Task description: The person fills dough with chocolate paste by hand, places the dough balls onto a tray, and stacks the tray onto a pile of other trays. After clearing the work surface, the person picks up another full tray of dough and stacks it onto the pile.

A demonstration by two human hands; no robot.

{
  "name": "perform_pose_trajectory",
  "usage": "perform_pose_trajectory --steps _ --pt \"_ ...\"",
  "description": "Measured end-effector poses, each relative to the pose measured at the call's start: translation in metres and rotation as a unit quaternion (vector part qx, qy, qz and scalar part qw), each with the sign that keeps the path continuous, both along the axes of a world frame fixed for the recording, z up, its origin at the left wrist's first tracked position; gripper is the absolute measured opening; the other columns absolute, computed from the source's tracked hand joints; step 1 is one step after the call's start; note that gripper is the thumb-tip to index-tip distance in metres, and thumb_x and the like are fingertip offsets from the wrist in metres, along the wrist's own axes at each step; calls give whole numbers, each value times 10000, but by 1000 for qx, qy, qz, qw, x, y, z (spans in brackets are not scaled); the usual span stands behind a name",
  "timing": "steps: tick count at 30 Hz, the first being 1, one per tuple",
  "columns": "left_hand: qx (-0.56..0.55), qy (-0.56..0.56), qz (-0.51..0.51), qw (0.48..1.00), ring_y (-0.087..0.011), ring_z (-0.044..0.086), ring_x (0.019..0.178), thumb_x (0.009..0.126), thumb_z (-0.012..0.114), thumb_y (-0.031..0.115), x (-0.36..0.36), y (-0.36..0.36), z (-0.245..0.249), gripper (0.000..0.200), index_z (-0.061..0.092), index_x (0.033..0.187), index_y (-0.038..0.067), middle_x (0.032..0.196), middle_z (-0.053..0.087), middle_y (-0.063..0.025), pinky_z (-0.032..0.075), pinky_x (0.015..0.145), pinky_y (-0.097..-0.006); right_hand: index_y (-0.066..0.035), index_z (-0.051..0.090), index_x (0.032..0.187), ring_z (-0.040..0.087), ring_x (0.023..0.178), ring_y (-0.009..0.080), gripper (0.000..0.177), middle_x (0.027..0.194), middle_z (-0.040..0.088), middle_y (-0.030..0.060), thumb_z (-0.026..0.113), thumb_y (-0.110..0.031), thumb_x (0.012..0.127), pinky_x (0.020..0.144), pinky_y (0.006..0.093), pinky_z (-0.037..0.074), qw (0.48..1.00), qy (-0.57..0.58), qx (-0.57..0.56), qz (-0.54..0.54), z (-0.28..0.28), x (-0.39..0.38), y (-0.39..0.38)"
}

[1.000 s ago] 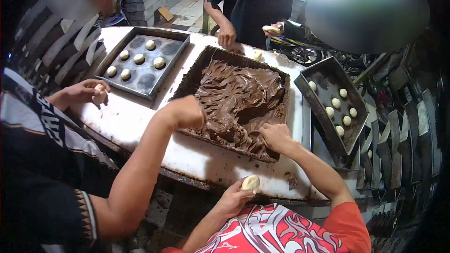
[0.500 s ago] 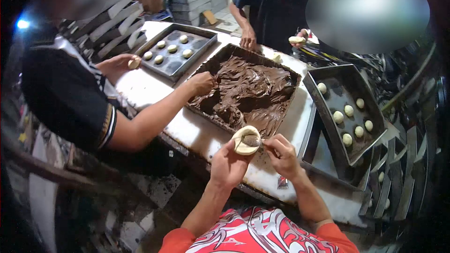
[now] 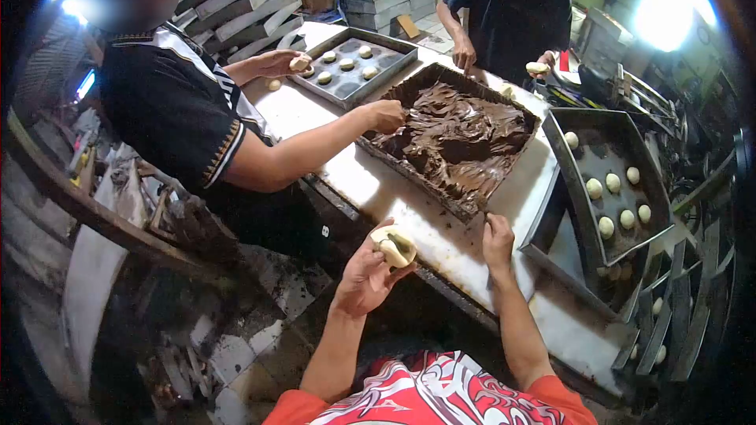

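My left hand holds a flattened piece of dough, cupped open with a hollow in its middle, in front of the table's near edge. At the near corner of a deep tray of chocolate filling, my right hand is closed on a small spoon, mostly hidden by the fingers and the filling. On the left, a co-worker's hand reaches into the same tray while the other holds a dough piece. The person across the table holds another dough piece.
A metal tray with several dough balls stands at the back left. Tilted on the right is another tray of dough balls. Stacked metal trays rise behind the left co-worker, and more trays stand at the lower right.
My right hand has taken the spoon from the dough to the filling tray's near corner. My left hand has lowered slightly with the dough tilted. The view has shifted, moving the table rightward.
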State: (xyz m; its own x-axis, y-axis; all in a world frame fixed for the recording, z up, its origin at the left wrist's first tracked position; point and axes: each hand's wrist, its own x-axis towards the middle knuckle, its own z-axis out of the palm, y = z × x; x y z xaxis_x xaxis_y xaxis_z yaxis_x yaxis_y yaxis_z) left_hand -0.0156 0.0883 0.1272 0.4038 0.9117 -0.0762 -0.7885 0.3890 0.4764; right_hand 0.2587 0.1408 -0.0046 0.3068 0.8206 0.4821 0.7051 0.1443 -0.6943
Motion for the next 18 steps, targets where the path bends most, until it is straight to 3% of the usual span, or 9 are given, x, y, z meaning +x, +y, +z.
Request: perform_pose_trajectory --steps 3,4,5,7,9,11,12,15,18 --pt "-12 8 -20 1000 -229 595 924 746 601 64 -17 9 -17 565 392 1270 46 1000 563 -117 523 844 -397 1 606 1033 582 894 298 227 967 597 162 590 -60 815 784 359 467 999 -12 34 -30 67 -44 -29" --pt "11 28 -27 999 -208 593 887 726 586 36 -21 13 -25 566 380 1253 48 959 562 -105 530 789 -350 -8 602 1055 583 907 274 247 985 607 143 595 -75 818 800 355 471 999 -11 35 -12 87 -58 -39" --pt "8 25 -43 999 -208 593 887 726 586 36 -26 15 -25 566 380 1253 48 959 562 -105 530 789 -350 -15 611 1053 584 910 232 238 1003 613 128 593 -84 826 800 327 475 999 -9 32 31 107 -73 -49" --pt "63 162 -81 981 -190 586 850 710 555 -5 -26 19 -21 599 328 1263 24 947 553 -101 518 749 -308 -20 610 1076 582 912 198 261 1043 607 115 603 -106 829 796 296 475 973 127 -87 173 146 -98 -62" --pt "97 206 -117 967 -181 591 858 712 514 -39 -18 17 -12 634 248 1286 -3 953 550 -108 509 736 -282 -30 613 1078 574 829 136 264 953 605 78 610 -112 827 715 253 471 933 177 -154 273 167 -114 -65" --pt "163 225 -161 947 -188 594 890 743 517 -44 -11 10 -8 632 210 1295 -11 989 551 -131 508 727 -273 -45 643 1030 589 789 175 251 930 590 89 664 -128 795 682 279 478 933 45 -166 316 178 -119 -74" --pt "101 177 -190 960 -218 595 926 784 504 -52 -7 8 -8 619 179 1307 10 1049 537 -170 521 719 -290 -44 643 1026 591 782 196 262 910 583 93 679 -118 778 683 291 481 955 29 -146 258 176 -115 -87" --pt "-86 210 -74 971 -249 593 917 854 432 -18 13 -1 2 430 264 1248 13 1062 515 -184 540 695 -315 -12 616 927 573 827 273 213 924 543 135 697 -72 739 740 347 485 976 -71 -5 207 152 -119 -110" --pt "-129 106 -86 982 -217 585 917 926 324 101 36 -12 -18 275 407 1176 25 1048 554 -149 520 723 -300 3 602 930 539 893 306 245 977 523 125 689 -89 721 754 369 489 962 -202 74 168 136 -122 -133"
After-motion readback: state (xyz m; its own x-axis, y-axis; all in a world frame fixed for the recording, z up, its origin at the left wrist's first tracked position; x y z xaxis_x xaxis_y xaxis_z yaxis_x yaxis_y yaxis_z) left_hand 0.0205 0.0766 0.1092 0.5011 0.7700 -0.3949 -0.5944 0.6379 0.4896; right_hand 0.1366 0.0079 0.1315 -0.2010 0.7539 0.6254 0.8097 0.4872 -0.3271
